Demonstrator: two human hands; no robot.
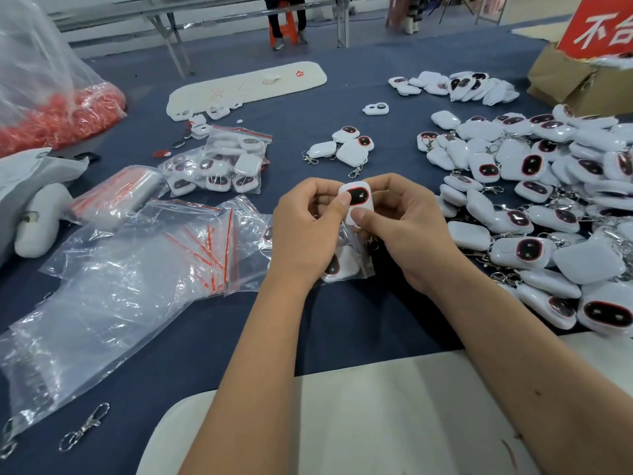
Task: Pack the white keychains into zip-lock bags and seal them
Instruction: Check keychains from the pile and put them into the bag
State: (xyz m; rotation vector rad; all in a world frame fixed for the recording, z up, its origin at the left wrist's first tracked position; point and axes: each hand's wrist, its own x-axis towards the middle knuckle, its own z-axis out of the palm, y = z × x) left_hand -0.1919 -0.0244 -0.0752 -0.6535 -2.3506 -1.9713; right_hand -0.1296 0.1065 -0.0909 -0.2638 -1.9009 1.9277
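Keychains, white with a dark red-rimmed window, lie everywhere on our blue table [342, 80]: a big heap [534, 200] to our right (too many and too tangled to count), a smaller cluster [455, 86] farther back, and three loose ones [344, 147] just beyond our hands. Left of those sits a filled zip-lock bag [222, 166] with several keychains inside, and nearer us spreads a slippery pile of empty zip-lock bags [137, 269] with red seal strips, which crowds right up against our left wrist. A large clear sack of red pieces [51, 108] stands at the far left, a cardboard box [575, 84] under a red sign [603, 25] at the far right, and two loose metal clasps [85, 426] lie near the table's front edge. We hold one keychain [356, 200] above the table at centre, window facing up. Our left hand [308, 231] curls around its left side with the thumb pressed on the window; our right hand [407, 228] grips the right side, thumb on the lower white face. Under our hands lies one more zip-lock bag [342, 265] with a keychain inside; whether its seal is closed we cannot tell.
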